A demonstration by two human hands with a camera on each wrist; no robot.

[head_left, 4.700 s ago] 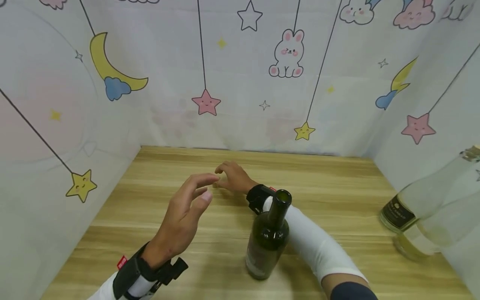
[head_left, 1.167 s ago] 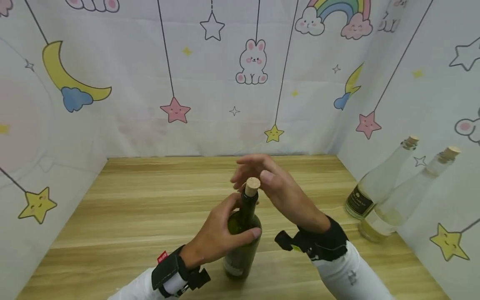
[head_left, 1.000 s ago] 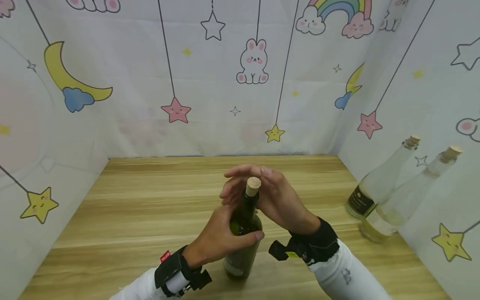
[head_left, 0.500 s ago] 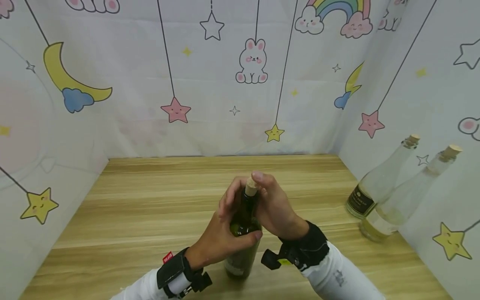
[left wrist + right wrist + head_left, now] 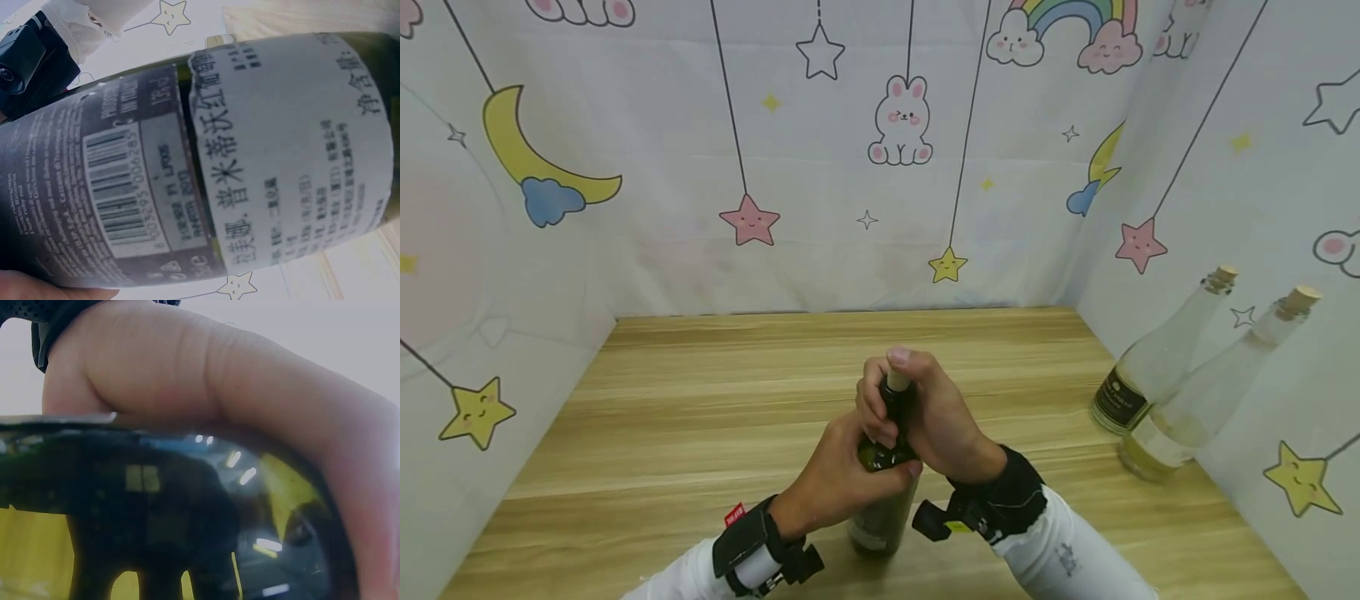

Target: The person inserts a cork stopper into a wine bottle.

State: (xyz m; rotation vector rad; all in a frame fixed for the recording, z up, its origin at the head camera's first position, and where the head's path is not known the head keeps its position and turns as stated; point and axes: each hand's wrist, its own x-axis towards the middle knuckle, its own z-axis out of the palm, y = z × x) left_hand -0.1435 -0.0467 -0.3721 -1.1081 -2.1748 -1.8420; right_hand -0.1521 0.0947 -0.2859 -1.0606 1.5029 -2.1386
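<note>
A dark green wine bottle [image 5: 880, 517] stands upright near the front middle of the wooden table, a cork [image 5: 897, 381] sticking out of its mouth. My left hand [image 5: 842, 479] grips the bottle's body just below the shoulder, thumb across the near side. Curled round the neck is my right hand [image 5: 936, 408], its thumb pressing on the cork's top. In the left wrist view the bottle's labels [image 5: 275, 156] fill the picture, with a barcode and Chinese print. The right wrist view shows the glossy bottle shoulder [image 5: 187, 506] close up under the right hand [image 5: 219, 375].
Two clear bottles with corks stand at the table's right side by the wall: one with a black label [image 5: 1122, 398], the other with a pale label [image 5: 1161, 442]. Printed cloth walls [image 5: 820, 275] enclose the wooden tabletop [image 5: 700, 400] at back and sides.
At first the bottle stood uncorked and the right hand reached far over the table. Later the cork sits in the mouth, the left hand holds the bottle, and the right hand closes round the neck.
</note>
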